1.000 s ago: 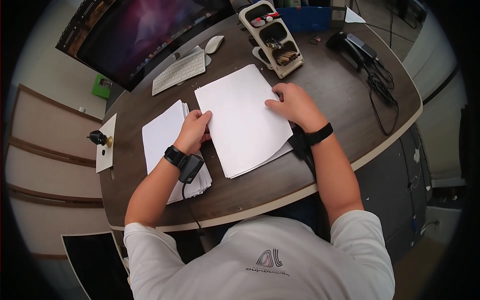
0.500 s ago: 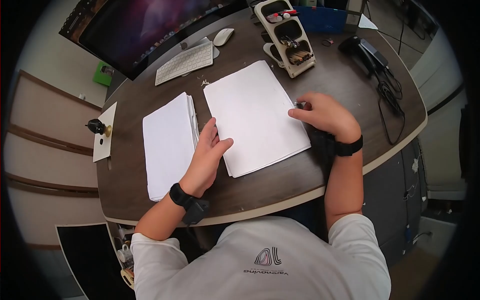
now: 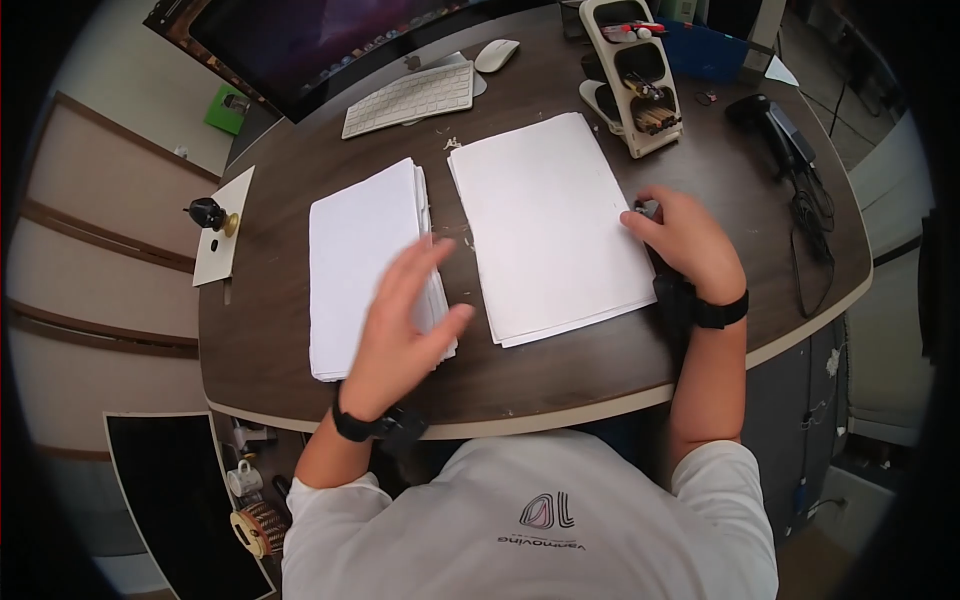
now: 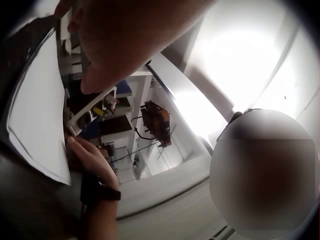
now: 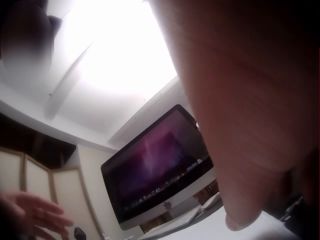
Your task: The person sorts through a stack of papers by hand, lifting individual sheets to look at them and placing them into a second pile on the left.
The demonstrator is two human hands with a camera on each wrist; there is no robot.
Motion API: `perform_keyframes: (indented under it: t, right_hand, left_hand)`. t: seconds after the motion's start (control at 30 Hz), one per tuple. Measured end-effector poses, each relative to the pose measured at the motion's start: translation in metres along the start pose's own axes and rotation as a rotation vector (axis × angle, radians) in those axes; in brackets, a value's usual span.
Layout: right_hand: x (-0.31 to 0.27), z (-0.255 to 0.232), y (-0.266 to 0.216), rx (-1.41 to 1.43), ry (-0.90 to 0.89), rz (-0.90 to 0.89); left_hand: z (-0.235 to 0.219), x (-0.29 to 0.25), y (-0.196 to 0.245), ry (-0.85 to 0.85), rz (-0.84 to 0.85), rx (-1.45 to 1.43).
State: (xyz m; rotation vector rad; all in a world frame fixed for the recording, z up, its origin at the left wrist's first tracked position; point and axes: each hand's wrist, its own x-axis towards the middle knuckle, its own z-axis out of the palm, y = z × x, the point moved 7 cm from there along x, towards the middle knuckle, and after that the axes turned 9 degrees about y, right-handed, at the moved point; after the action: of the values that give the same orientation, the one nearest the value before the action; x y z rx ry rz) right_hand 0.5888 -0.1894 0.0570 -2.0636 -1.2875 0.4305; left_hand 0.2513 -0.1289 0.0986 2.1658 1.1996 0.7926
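Observation:
Two stacks of white paper lie on the dark desk. My left hand (image 3: 395, 325), blurred, is spread over the left stack (image 3: 350, 240) with nothing in it. Its fingers and thumb are apart, angled toward the gap between the stacks. Beside the upper right edge of the right stack (image 3: 550, 230), my right hand (image 3: 690, 240) curls around a small grey object (image 3: 650, 209); most of that object is hidden by the fingers. The right thumb is close to the paper's edge. In the right wrist view, the paper (image 5: 215, 231) shows below the thumb.
A keyboard (image 3: 410, 100), mouse (image 3: 497, 55) and monitor (image 3: 330, 50) stand at the back. Behind the right stack is a cream organizer (image 3: 632, 80) with pens and sticks. A black handheld device (image 3: 770, 130) and its cable lie at right. Paper scraps (image 3: 453, 144) sit near the keyboard.
My left hand has let go of the right stack's left edge and moved left over the other stack, fingers spreading. My right hand has shifted slightly off the right stack and stays by its edge.

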Motion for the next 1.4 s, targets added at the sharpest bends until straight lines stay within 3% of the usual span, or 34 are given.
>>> perform_keyframes:
  t: [0.03,0.1,0.17,0.2,0.27,0.4,0.47,0.57,0.7,0.77,0.8,0.9,0.97,1.03,1.1,1.17,1.23,1.4]
  right_hand:
    - [-0.001,-0.004,-0.001,-0.034,0.065,0.007]
    - [-0.003,-0.004,-0.003,-0.036,0.074,0.008]
    - [0.000,-0.003,-0.008,-0.031,0.087,-0.012]
    - [0.000,0.000,-0.007,-0.028,0.054,-0.010]
    - [0.001,0.005,-0.005,-0.008,0.025,-0.013]
    - [0.002,0.007,-0.004,0.011,0.031,0.022]
    - [0.003,0.008,-0.003,-0.036,0.066,-0.007]
    - [0.003,0.007,-0.003,-0.012,0.069,0.020]
    - [0.008,0.006,-0.006,-0.017,0.154,0.021]
    - [0.008,-0.010,-0.024,0.178,0.396,-0.155]
    - [0.007,-0.009,-0.031,0.360,0.368,-0.111]
    - [0.006,0.015,-0.038,0.741,0.071,-0.064]
    - [0.001,0.026,-0.041,0.807,-0.100,0.011]
    - [0.008,0.035,-0.027,0.765,-0.061,-0.034]
    - [0.014,0.032,-0.014,0.844,0.006,0.099]
    - [0.021,0.023,0.004,0.855,-0.031,0.185]
    - [0.014,0.013,0.003,0.846,-0.196,0.383]
    - [0.019,0.027,0.008,0.592,-0.083,0.176]
  left_hand:
    - [-0.024,-0.001,0.002,0.110,0.233,0.352]
    - [-0.076,0.013,-0.062,0.297,0.089,0.448]
    - [-0.109,0.008,-0.123,0.345,-0.192,0.718]
    - [-0.121,0.005,-0.152,0.352,-0.198,0.726]
    - [-0.118,-0.006,-0.226,0.159,-0.588,0.080]
    - [-0.125,-0.013,-0.231,0.278,-0.524,-0.144]
    - [-0.146,-0.016,-0.225,0.370,-0.398,0.098]
    - [-0.169,-0.020,-0.159,0.489,-0.342,0.221]
    - [-0.186,-0.023,-0.096,0.591,-0.271,-0.221]
    - [-0.172,-0.015,-0.057,0.651,-0.233,-0.408]
    - [-0.158,-0.011,-0.048,0.654,-0.237,-0.427]
    - [-0.102,0.015,-0.034,0.489,-0.219,-0.648]
    - [-0.043,0.032,-0.038,0.375,-0.312,-0.714]
    - [0.014,0.039,-0.031,0.255,-0.470,-0.762]
    - [0.052,0.048,-0.041,0.276,-0.380,-0.629]
    - [0.071,0.052,-0.040,0.206,-0.373,-0.450]
    - [0.081,0.052,-0.044,0.207,-0.396,-0.479]
    - [0.086,0.050,-0.057,0.241,-0.436,-0.491]
